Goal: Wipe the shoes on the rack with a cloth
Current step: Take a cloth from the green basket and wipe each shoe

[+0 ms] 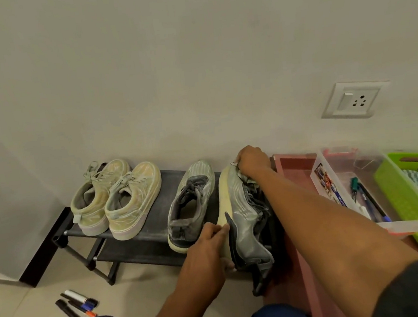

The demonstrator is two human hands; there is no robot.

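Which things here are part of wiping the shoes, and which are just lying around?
Part of the job:
tilted grey shoe, steadied by left hand
cloth under right hand
other grey shoe
beige pair
rack

Lying about:
markers on the floor
green basket
clear box
pink tray

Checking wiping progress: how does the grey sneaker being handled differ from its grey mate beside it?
The handled grey sneaker is tipped on its side, pale sole showing; its mate stands flat on the black rack. The left hand holds the tipped one's heel and the right hand grips its toe; the mate is untouched. Both are grey lace-ups.
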